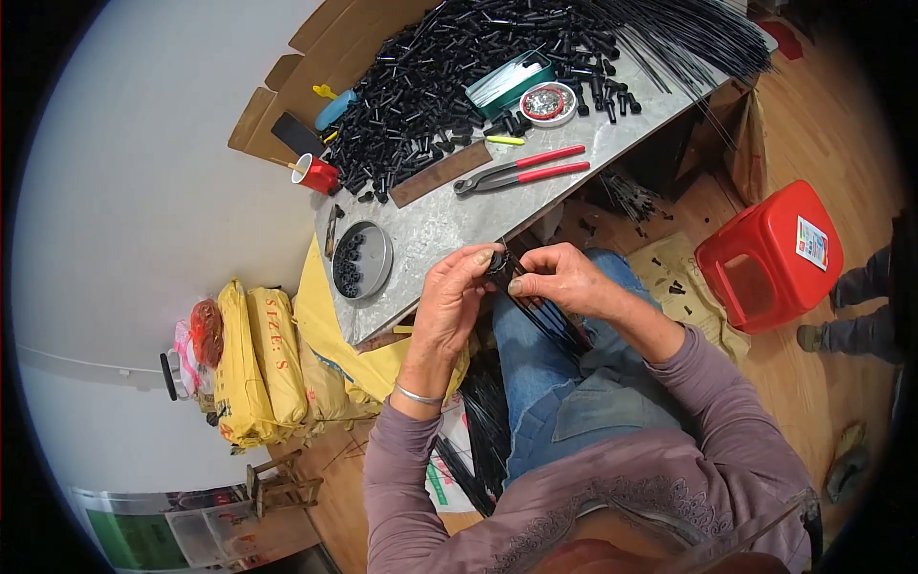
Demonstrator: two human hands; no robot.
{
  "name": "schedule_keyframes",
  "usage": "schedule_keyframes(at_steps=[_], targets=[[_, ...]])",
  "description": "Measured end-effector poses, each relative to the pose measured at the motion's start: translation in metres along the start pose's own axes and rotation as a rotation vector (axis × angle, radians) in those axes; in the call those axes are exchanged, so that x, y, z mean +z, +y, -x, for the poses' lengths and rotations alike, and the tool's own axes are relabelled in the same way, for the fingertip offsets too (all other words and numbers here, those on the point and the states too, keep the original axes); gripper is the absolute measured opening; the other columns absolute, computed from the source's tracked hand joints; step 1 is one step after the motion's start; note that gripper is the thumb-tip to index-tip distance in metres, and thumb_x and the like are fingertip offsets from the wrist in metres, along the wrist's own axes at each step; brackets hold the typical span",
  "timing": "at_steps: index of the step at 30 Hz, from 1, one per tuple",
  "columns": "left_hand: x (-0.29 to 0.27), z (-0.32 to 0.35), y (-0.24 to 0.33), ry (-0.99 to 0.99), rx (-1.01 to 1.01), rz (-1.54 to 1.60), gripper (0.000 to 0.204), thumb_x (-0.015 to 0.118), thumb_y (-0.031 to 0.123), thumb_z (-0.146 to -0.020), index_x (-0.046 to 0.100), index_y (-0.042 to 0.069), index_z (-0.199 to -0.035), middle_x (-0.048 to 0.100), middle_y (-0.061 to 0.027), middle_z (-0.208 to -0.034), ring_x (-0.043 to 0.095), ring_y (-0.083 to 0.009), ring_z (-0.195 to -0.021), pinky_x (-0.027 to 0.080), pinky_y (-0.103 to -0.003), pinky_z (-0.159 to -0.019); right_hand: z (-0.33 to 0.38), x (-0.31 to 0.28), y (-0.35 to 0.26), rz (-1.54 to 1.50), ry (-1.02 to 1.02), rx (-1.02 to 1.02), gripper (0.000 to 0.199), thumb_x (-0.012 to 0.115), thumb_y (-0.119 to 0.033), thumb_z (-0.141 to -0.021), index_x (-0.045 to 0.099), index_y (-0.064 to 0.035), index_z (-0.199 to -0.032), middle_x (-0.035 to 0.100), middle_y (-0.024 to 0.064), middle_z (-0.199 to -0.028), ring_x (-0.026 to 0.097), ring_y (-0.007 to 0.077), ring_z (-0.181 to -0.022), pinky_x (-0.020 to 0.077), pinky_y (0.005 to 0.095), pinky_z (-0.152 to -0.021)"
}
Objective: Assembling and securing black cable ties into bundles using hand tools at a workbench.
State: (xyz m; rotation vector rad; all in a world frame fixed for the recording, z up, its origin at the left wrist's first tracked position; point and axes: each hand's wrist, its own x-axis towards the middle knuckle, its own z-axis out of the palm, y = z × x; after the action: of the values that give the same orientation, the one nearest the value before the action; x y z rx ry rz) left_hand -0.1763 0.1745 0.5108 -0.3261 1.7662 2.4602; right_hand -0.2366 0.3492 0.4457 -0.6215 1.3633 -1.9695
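Observation:
Over my lap, at the table's front edge, my left hand (453, 295) grips a small black round part (497, 261) between thumb and fingers. Long thin black rods (547, 323) run from that part down across my thigh. My right hand (564, 277) is closed around the rods just beside the part, thumb pressed on them. Fingers partly hide how rods and part join. Nearest on the table is a pair of red-handled pincers (521, 172), lying flat. A round metal tin (384, 251) of small black rings sits left of my hands.
A big heap of black plastic pieces (421, 105) covers the table's back. Nearby are a green tray (545, 73), a white bowl (574, 107), a flat bar (421, 184) and a red cup (323, 176). Right stands a red stool (765, 220); another person's legs (865, 298) are beyond.

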Motion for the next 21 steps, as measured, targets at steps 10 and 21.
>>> schedule_keyframes(at_steps=[10, 21], targets=[[0.012, 0.003, -0.005, -0.009, 0.167, -0.210, 0.033, 0.070, 0.013, -0.085, 0.062, 0.000, -0.114, 0.063, -0.0013, -0.091, 0.052, -0.0079, -0.074, 0.043, -0.020, -0.070, 0.004, -0.002, -0.005, -0.032, 0.080, 0.011, 0.015, 0.068, -0.014, -0.085, 0.064, -0.0007, -0.081, 0.058, -0.0006, -0.068, 0.051, 0.0064, -0.060, 0.0416, 0.0224, -0.054], [0.017, 0.007, -0.011, -0.008, 0.264, -0.203, 0.027, 0.070, 0.010, -0.085, 0.064, 0.004, -0.110, 0.062, 0.0009, -0.093, 0.055, -0.0055, -0.082, 0.043, -0.019, -0.074, 0.011, -0.008, -0.013, -0.072, -0.014, 0.003, 0.020, 0.064, -0.019, -0.089, 0.065, -0.0001, -0.083, 0.059, -0.0005, -0.067, 0.051, 0.0047, -0.063, 0.0414, 0.0216, -0.056]])
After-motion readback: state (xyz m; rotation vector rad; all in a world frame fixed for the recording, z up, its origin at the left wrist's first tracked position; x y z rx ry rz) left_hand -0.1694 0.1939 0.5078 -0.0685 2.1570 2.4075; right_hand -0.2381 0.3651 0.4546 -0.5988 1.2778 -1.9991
